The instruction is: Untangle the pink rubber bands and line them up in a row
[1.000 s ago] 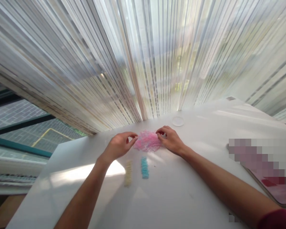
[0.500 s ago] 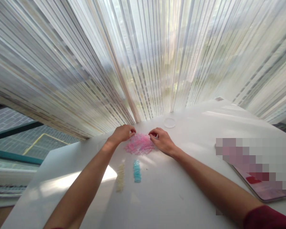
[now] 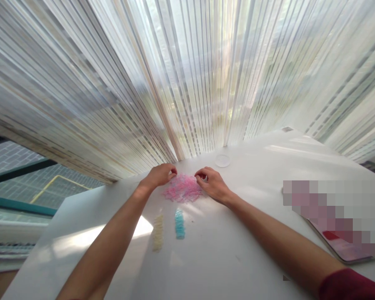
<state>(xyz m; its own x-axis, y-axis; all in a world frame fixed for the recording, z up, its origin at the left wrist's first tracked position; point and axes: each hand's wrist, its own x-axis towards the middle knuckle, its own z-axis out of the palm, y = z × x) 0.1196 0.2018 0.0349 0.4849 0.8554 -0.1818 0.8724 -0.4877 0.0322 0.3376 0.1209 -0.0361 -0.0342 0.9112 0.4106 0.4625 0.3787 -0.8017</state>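
Note:
A loose pile of thin pink strands, with some paler bits among them, lies on the white table. My left hand is at the pile's far left edge, thumb and fingers pinched together. On the right side my right hand touches the pile, its thumb and forefinger closed into a ring. Whatever sits between the fingertips of either hand is too small to tell. Nearer to me lie a narrow blue row of small pieces and a pale yellow row, side by side.
Behind the hands, near the table's far edge, is a clear round disc or lid. A flat pinkish device, partly blurred out, rests at the right. Sheer striped curtains hang along the far edge. A tiny dark speck lies right of the blue row.
My left hand has shifted very slightly to the left. The right hand, the pile and the two rows look the same.

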